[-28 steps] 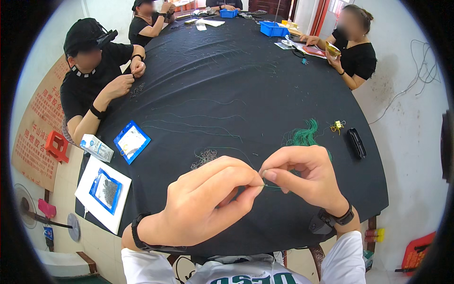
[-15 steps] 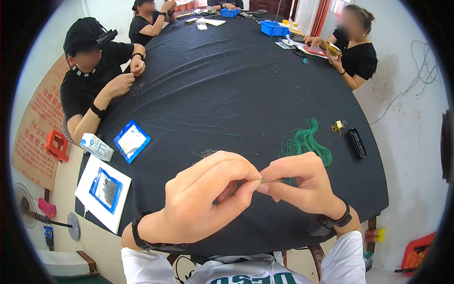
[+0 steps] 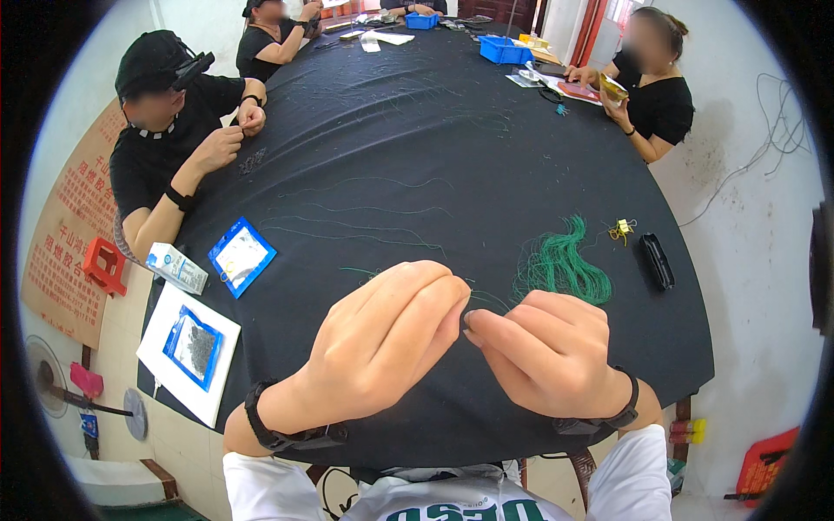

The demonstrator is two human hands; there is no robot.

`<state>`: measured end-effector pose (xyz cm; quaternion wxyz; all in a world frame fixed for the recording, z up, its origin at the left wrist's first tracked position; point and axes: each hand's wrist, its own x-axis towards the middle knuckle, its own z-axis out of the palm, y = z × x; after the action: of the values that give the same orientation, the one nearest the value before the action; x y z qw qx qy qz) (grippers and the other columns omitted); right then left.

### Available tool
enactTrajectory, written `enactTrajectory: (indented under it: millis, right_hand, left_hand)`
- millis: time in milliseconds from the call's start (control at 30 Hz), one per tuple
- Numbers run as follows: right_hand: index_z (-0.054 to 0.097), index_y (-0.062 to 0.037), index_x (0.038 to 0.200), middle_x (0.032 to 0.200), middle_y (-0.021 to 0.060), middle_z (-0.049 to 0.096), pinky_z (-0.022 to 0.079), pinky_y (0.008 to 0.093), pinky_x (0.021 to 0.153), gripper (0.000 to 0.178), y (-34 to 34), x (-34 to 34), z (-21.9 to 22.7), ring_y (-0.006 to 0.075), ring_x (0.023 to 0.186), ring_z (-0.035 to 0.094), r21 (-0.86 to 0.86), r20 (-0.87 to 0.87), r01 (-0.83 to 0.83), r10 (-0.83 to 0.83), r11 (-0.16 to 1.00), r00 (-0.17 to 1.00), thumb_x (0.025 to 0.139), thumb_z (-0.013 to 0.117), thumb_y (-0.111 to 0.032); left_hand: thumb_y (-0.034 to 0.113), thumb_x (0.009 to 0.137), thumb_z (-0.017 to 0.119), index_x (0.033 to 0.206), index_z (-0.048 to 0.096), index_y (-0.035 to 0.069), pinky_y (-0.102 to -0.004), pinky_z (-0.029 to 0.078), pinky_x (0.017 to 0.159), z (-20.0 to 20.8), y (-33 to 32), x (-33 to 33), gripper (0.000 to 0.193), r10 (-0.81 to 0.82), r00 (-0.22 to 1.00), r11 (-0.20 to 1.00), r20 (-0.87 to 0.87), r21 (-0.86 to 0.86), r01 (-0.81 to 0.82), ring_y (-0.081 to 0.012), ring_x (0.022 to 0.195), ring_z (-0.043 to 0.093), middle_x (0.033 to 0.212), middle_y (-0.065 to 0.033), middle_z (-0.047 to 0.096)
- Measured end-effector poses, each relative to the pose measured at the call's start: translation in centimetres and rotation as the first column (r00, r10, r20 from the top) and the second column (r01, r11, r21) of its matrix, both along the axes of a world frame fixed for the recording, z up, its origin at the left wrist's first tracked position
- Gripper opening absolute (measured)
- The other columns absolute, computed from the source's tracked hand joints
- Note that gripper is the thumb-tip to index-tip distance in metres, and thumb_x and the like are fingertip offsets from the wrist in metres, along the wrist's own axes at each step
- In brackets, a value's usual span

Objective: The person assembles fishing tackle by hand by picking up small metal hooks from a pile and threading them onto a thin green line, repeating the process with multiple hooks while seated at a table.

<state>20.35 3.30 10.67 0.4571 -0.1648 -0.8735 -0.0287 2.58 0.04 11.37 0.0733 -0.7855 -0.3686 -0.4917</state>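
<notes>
A thin green thread (image 3: 492, 300) arcs between my two hands above the near part of the table. My left hand (image 3: 387, 343) is closed in a pinch on it, and a green end sticks out past its far side. Close by, my right hand (image 3: 547, 352) is pinched too, with the thread running to it. At its fingertips shows a tiny dark bit, too small to name. The fingertips of the two hands are slightly apart. Just beyond my right hand lies a bundle of green threads (image 3: 563, 265).
Black cloth covers the table (image 3: 382, 156). Single threads lie across its middle. At left are two blue-edged packets (image 3: 242, 258), a small carton (image 3: 178, 268) and a white board (image 3: 156, 356). Yellow clips (image 3: 622, 229) and a black case (image 3: 656, 262) lie right. Other people sit around the table.
My hands have drawn slightly apart, and both have turned so their backs show more. The thread now bows between them, and its green end has come into view beyond my left hand.
</notes>
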Motion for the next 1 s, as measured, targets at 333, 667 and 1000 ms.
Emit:
enactTrajectory:
  millis: [333,667,1000]
  right_hand:
    - [0.067,0.0001,0.081,0.053,0.0021,0.047,0.032,0.0238,0.039,0.026,-0.9,0.5,1.1,0.0138,0.042,0.043,0.078,0.039,0.106,-0.109,0.991,0.993,0.056,0.075,0.002]
    - [0.065,0.0016,0.09,0.057,0.0032,0.052,0.035,0.0243,0.039,0.026,-1.0,0.7,1.2,0.013,0.042,0.046,-0.111,-0.052,0.059,-0.065,0.992,0.997,0.066,0.074,0.001]
    - [0.065,0.0027,0.091,0.062,0.0068,0.06,0.037,0.0245,0.038,0.028,0.0,0.9,0.8,0.0139,0.042,0.05,-0.108,-0.079,0.019,-0.028,0.994,0.996,0.065,0.073,0.005]
  left_hand:
    - [-0.008,0.066,0.069,0.087,0.061,-0.005,-0.0302,0.054,0.061,0.1,0.1,-0.2,0.023,0.011,0.991,0.994,-0.136,0.113,0.005,-0.0258,0.069,0.063,0.083,-0.015,0.062]
    - [-0.004,0.065,0.07,0.085,0.062,-0.004,-0.0298,0.055,0.062,0.1,0.1,-0.3,0.021,0.004,0.995,0.991,-0.104,0.132,0.01,-0.0238,0.068,0.063,0.082,-0.0127,0.062]
    - [-0.004,0.066,0.071,0.084,0.063,-0.004,-0.0306,0.057,0.066,0.6,-0.6,0.2,0.019,-0.019,0.999,0.999,-0.05,0.025,0.021,-0.023,0.071,0.064,0.081,-0.012,0.063]
